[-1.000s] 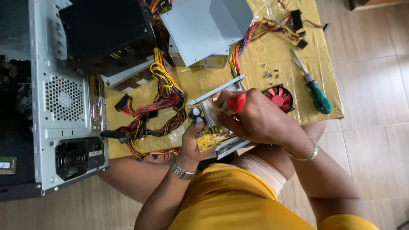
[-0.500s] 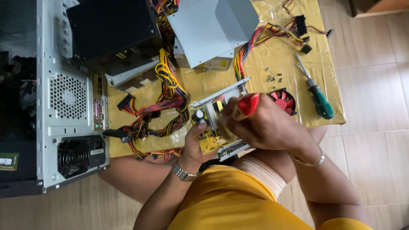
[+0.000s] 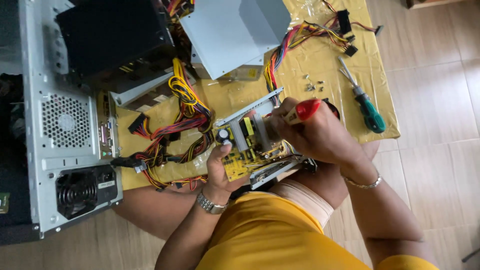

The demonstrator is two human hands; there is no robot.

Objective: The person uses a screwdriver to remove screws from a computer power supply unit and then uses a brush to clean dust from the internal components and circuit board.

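Seen from the head camera, a person seated on a tiled floor works over an opened power supply (image 3: 255,145), its yellow circuit board exposed inside a grey metal frame and held just above the lap. The left hand (image 3: 220,167) cups the unit from below at its near-left corner, thumb pressed on the board's edge and fingers closed around the underside. The right hand (image 3: 320,137) is wrapped tight round a red-handled screwdriver (image 3: 302,111), whose shaft appears to point down into the board beside the heatsinks, though the tip is hidden behind the fingers. A wristwatch (image 3: 210,204) sits on the left wrist and a thin bracelet (image 3: 365,184) on the right.

Beyond the hands a yellow cloth (image 3: 320,65) covers the floor (crinkled plastic lies over part of it). On it rest a green-handled screwdriver (image 3: 367,110), well apart to the right of the hands, a few loose screws (image 3: 312,86) near its shaft, and a grey metal cover (image 3: 235,32) farther off. A tangle of red, yellow and black cables (image 3: 175,125) trails from the unit's left side toward an open grey computer case (image 3: 65,130), which lies on its side at the left, its rear fan grille facing the camera
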